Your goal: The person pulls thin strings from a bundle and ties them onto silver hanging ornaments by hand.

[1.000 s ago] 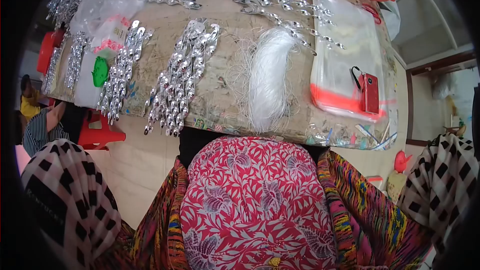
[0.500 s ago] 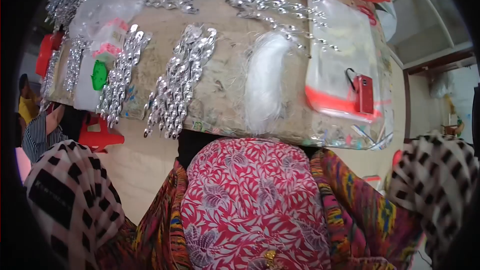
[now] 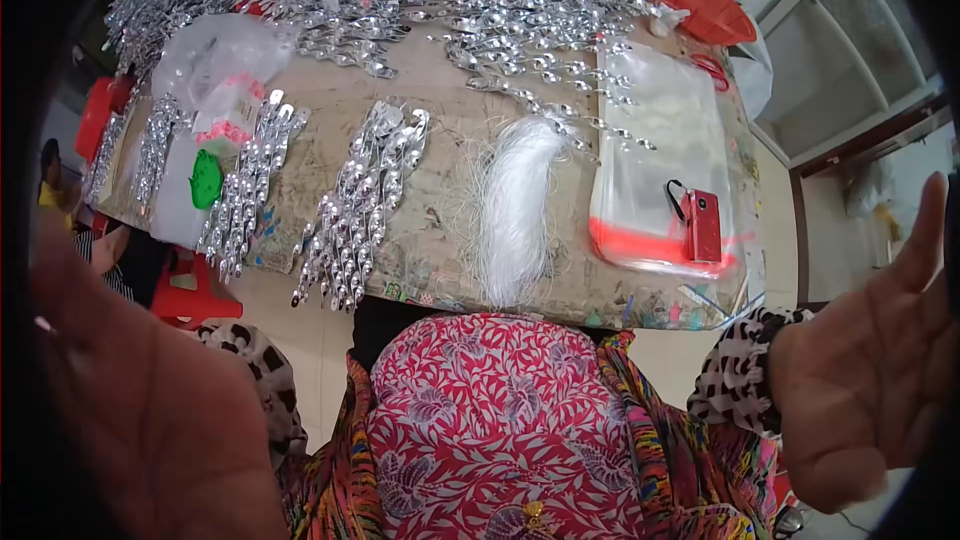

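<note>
My left hand [image 3: 165, 405] is raised close to the camera at the lower left, palm showing, its fingers fading into the dark edge of the view. My right hand [image 3: 860, 380] is up at the right with one finger stretched upward and nothing visible in it. Both are away from the table [image 3: 440, 210]. Nearest the front edge lies a bundle of fine white threads [image 3: 517, 215]. To its left is a bunch of twisted silver strands [image 3: 365, 200], with a second silver bunch [image 3: 250, 180] farther left.
A red phone-like device [image 3: 704, 227] lies on clear plastic bags [image 3: 660, 140]. More silver strands [image 3: 330, 0] cover the far side, near a red basket [image 3: 705, 5]. A green object [image 3: 206, 179] sits at left. A red stool [image 3: 185, 290] stands below, near another person's arm [image 3: 108, 248].
Both hands have come up into view from the sides, where only checked sleeves showed before. The view has shifted slightly, so the table sits lower. Things on the table appear unmoved.
</note>
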Tool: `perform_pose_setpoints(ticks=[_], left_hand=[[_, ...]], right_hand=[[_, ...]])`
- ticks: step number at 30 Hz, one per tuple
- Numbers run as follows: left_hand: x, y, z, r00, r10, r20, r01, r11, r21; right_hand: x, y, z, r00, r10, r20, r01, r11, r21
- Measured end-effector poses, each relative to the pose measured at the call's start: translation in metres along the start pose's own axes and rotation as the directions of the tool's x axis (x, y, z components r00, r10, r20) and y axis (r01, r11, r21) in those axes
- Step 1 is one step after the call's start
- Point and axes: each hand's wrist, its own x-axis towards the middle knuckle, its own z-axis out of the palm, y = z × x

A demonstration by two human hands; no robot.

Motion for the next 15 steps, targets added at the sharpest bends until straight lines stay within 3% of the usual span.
perform_pose_setpoints(ticks=[15], left_hand=[[-0.020, -0.006, 0.009, 0.999, -0.048, -0.006, 0.048, 0.998, 0.047]], right_hand=[[-0.016, -0.003, -0.001, 0.998, 0.042, 0.051, -0.039, 0.997, -0.064]])
